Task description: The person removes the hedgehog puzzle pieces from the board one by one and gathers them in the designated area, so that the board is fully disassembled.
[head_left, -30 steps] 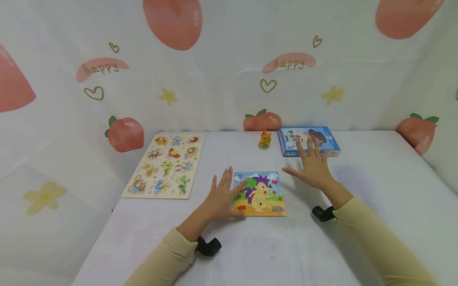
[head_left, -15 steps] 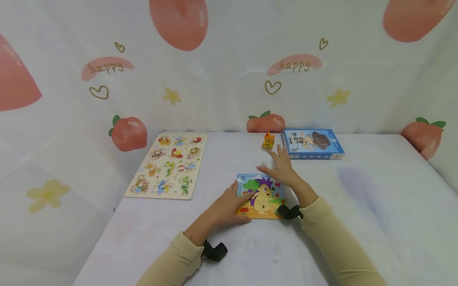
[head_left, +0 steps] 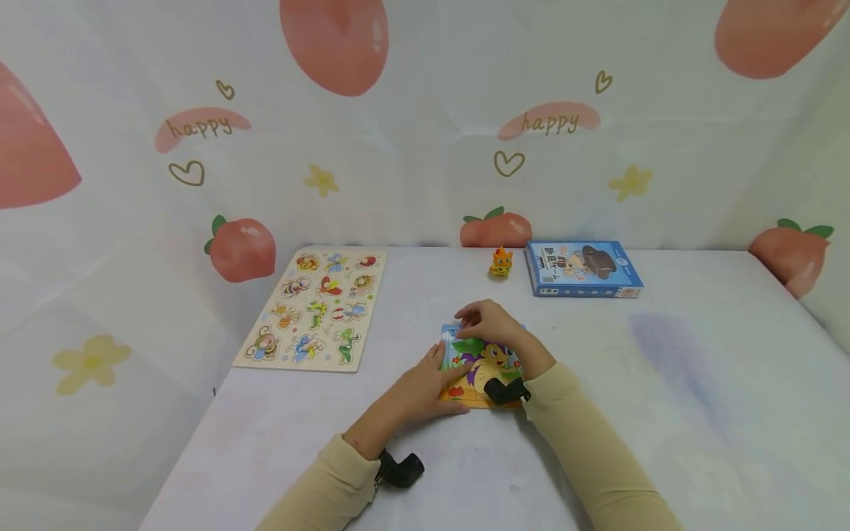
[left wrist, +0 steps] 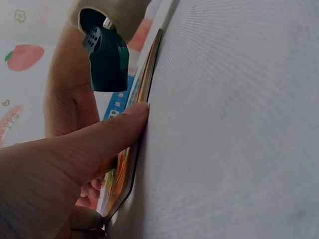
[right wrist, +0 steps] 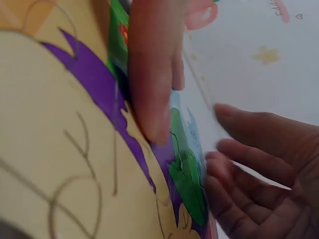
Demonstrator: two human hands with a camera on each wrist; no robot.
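Observation:
In the head view, a hedgehog jigsaw puzzle [head_left: 488, 366] lies flat, a square picture board with purple spines and a green leaf. At its left side my left hand [head_left: 420, 387] rests; the thumb touches the near edge and the index finger lies across the picture. The left wrist view shows that thumb against the thin edge of the puzzle [left wrist: 134, 164]. My right hand [head_left: 494, 324] reaches over the far left corner with bent fingers. In the right wrist view these fingers [right wrist: 239, 189] meet the far edge; whether they pinch it is unclear.
To the left lies a cream peg puzzle board [head_left: 312, 310] with insect pieces. At the back stand a small orange toy figure [head_left: 501, 262] and a flat blue box [head_left: 584, 269]. A printed cloth [head_left: 412, 147] hangs behind the white table [head_left: 664, 442].
My right hand has come left and nearer, from beside the blue box to the puzzle's far corner, its spread fingers now bent. The left hand has settled lower against the puzzle.

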